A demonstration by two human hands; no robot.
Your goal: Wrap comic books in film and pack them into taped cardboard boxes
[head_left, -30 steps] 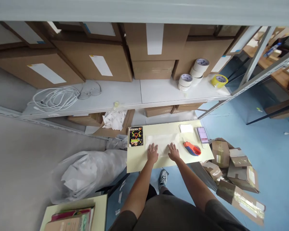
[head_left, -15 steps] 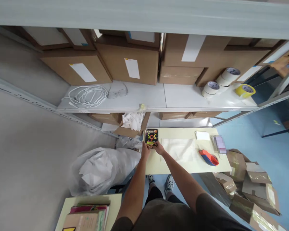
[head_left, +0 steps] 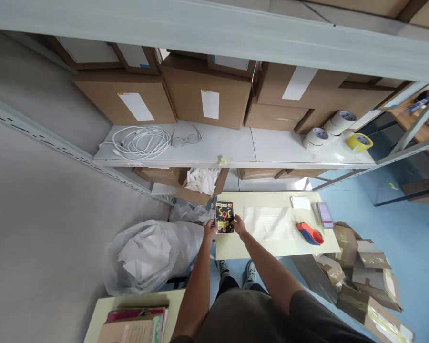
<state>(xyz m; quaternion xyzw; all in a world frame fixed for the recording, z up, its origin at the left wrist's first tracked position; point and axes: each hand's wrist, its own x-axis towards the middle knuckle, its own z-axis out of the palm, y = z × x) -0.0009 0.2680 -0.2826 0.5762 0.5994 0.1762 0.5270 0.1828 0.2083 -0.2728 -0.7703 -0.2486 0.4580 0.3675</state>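
A black book (head_left: 224, 217) with colourful figures on its cover is held between both hands above the left end of a pale yellow table (head_left: 232, 247). My left hand (head_left: 209, 230) grips its left edge, fingers partly hidden behind it. On the opposite edge, my right hand (head_left: 239, 224) has its fingers closed on the book. To the right on the table lies a white translucent sheet (head_left: 268, 223). Further right are a red and blue tape dispenser (head_left: 310, 233) and some white cards (head_left: 300, 203).
A grey shelf (head_left: 214, 150) ahead carries cartons, a white cable (head_left: 139, 143), glasses (head_left: 186, 139) and tape rolls (head_left: 316, 137). A plastic bag (head_left: 146, 255) stands left; flattened cartons (head_left: 370, 281) lie on the floor right. Books (head_left: 128, 328) are stacked lower left.
Both hands have drawn the book slightly toward me, and more of its cover shows. My right hand has shifted from the lower part of the cover to the right edge. The camera view has shifted slightly.
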